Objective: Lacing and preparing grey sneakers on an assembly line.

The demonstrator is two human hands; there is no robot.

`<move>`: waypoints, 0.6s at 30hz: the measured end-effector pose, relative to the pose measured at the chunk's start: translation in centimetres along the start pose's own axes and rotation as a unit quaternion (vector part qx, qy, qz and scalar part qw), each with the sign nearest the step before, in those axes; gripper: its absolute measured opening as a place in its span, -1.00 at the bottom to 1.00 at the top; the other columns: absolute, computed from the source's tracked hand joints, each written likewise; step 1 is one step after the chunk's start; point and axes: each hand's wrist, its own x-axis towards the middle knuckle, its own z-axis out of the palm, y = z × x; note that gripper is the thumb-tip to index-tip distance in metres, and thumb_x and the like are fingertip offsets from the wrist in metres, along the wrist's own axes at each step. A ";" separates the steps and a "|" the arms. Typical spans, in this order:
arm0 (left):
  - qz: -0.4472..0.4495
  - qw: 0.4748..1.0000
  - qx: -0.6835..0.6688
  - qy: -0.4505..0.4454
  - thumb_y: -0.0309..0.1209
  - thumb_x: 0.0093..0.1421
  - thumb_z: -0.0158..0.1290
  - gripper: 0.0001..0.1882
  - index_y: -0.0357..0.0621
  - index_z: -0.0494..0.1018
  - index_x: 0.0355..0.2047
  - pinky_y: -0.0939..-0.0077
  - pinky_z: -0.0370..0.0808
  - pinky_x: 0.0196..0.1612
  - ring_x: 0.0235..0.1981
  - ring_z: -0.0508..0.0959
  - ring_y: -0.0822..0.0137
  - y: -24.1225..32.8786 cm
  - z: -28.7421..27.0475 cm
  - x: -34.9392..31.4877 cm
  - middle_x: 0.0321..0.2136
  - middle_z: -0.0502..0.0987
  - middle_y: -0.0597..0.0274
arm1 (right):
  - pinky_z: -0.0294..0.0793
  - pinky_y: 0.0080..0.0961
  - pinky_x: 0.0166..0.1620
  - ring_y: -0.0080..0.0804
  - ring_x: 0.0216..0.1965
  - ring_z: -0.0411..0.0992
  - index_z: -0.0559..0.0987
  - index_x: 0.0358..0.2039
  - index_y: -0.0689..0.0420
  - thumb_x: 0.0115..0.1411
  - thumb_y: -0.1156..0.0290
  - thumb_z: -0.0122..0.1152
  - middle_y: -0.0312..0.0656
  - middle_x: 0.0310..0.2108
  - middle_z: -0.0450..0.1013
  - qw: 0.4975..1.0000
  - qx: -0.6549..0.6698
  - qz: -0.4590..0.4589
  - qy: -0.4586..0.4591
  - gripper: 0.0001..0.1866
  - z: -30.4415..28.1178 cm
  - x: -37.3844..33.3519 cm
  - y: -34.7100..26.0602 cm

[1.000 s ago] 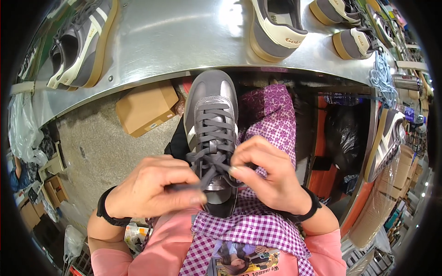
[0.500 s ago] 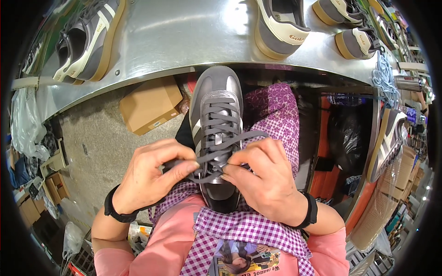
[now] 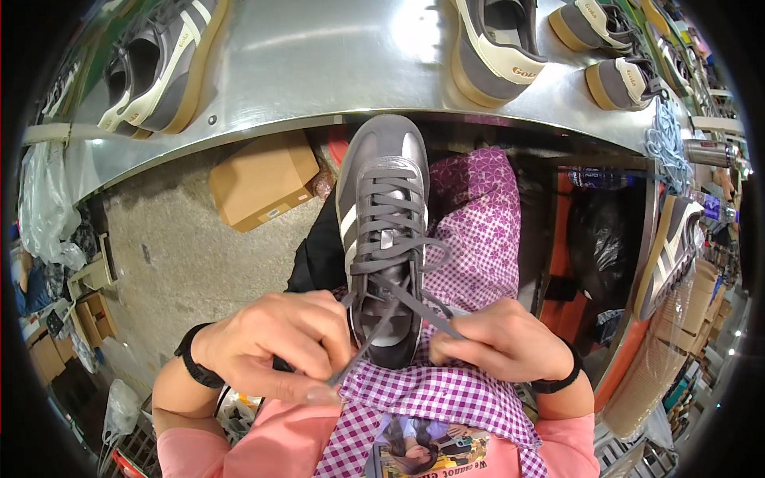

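A grey sneaker (image 3: 388, 143) with white side stripes rests on my lap, toe pointing away from me. Grey lace (image 3: 387, 204) zigzags up its front, and a loose loop sticks out on the right side. My left hand (image 3: 279, 346) pinches one lace end beside the heel, low and to the left. On the other side my right hand (image 3: 502, 338) has its fingers closed on the other lace end. Both ends run taut from the shoe's opening to my hands. A purple checked apron (image 3: 414, 386) lies under the heel.
A metal bench (image 3: 319, 64) curves across the far side, with a sneaker pair (image 3: 171, 72) at left and several more sneakers (image 3: 498, 60) at right. An open cardboard box (image 3: 259, 183) sits on the floor. Blue cords (image 3: 668, 139) hang at the bench's right end.
My hands have moved apart and toward me from the middle of the laces, drawing the two ends out straight. The shoe has shifted slightly right in view.
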 end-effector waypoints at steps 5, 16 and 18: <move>-0.257 0.936 0.237 0.032 -0.33 0.17 0.14 -0.87 -0.12 0.52 -0.37 0.33 0.33 -0.56 -0.56 0.49 0.14 1.5 1.6 0.1 -0.53 0.50 0.14 | 0.48 -0.37 -0.42 -0.16 -0.47 0.54 0.61 -0.33 0.26 0.21 0.40 0.19 -0.12 -0.52 0.52 0.983 0.131 -0.128 -0.015 -0.83 -0.3 -0.4 -1.1; -0.148 0.763 0.579 0.245 -0.30 -0.07 0.30 -0.82 -0.09 0.56 -0.53 0.33 0.42 -0.24 -0.27 0.51 0.20 2.8 -0.7 -0.4 -0.32 0.51 0.15 | 0.35 -0.65 -0.41 -0.63 -0.50 0.37 0.58 -0.39 0.30 0.34 0.38 0.03 -0.26 -0.49 0.52 0.948 0.140 0.095 0.271 -0.73 0.0 -1.6 -0.3; -0.005 0.774 0.610 0.168 -0.25 -0.16 0.32 -0.73 -0.12 0.56 -0.50 0.23 0.42 -0.16 -0.16 0.48 0.12 2.3 -0.5 -0.1 -0.20 0.50 0.16 | 0.31 -0.66 -0.44 -0.66 -0.52 0.32 0.58 -0.41 0.30 0.34 0.36 0.03 -0.29 -0.53 0.49 0.944 0.174 0.075 0.269 -0.71 0.2 -1.6 -0.4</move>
